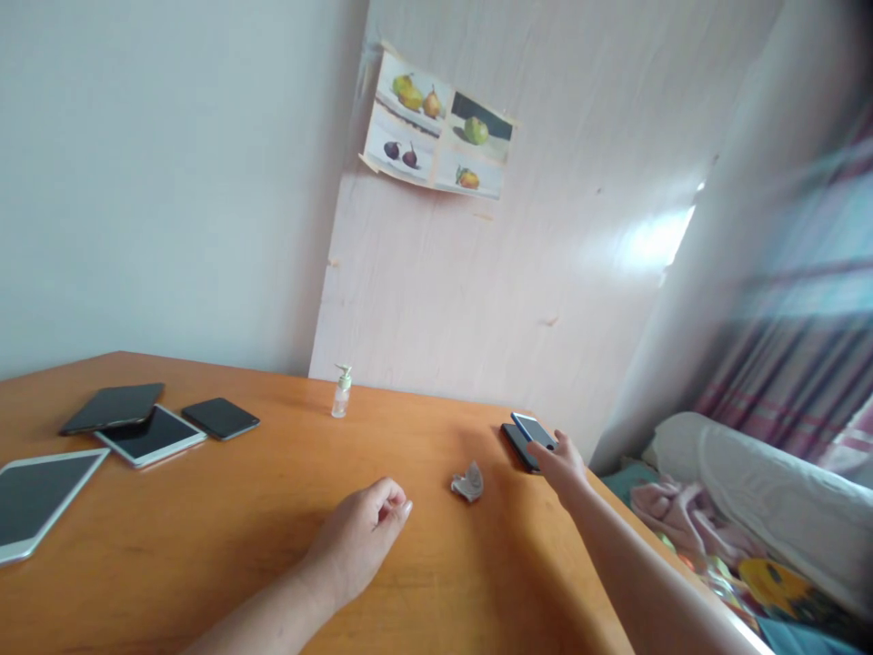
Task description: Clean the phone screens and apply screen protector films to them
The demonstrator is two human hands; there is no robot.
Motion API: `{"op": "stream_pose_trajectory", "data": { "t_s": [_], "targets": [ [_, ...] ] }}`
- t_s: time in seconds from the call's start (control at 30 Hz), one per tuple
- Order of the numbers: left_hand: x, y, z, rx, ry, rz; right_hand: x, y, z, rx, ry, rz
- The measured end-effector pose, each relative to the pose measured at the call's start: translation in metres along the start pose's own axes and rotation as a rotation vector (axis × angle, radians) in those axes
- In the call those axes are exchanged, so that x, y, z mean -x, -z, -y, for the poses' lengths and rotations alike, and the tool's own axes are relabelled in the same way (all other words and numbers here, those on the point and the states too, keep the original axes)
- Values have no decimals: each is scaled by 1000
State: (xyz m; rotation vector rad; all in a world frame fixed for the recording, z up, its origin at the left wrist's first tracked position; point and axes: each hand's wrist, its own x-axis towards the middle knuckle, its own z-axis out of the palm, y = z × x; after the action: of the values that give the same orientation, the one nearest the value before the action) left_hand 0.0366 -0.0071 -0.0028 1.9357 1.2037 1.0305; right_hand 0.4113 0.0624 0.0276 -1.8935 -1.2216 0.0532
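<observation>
My right hand (565,462) reaches to the far right of the table and grips the near end of a smartphone (530,428) with a white face and blue edge. The phone is tilted just above a dark, flat device (516,446), whose near part is hidden by the phone and hand. My left hand (361,537) is loosely curled near the middle of the table, thumb against the fingers, and no object shows in it. Between my hands, a crumpled grey-white cloth or tissue (467,483) lies on the wood.
On the orange wooden table (423,600), several tablets lie at the left, including a white-framed one (41,500) and a small black one (220,418). A clear pump bottle (342,393) stands near the wall. Beyond the right edge is a bed with a pink blanket (688,518).
</observation>
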Motion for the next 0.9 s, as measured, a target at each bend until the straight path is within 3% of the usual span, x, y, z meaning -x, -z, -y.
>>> {"op": "stream_pose_trajectory", "data": {
  "t_s": [0.13,0.5,0.9],
  "targets": [
    [-3,0,1,-54,15,32,-16,-5,-19,219,-141,16],
    [-2,-1,3,-28,24,52,-37,-27,-30,298,-118,70],
    [0,1,-2,-21,43,67,-35,-38,-32,323,-166,113]
  ]
}}
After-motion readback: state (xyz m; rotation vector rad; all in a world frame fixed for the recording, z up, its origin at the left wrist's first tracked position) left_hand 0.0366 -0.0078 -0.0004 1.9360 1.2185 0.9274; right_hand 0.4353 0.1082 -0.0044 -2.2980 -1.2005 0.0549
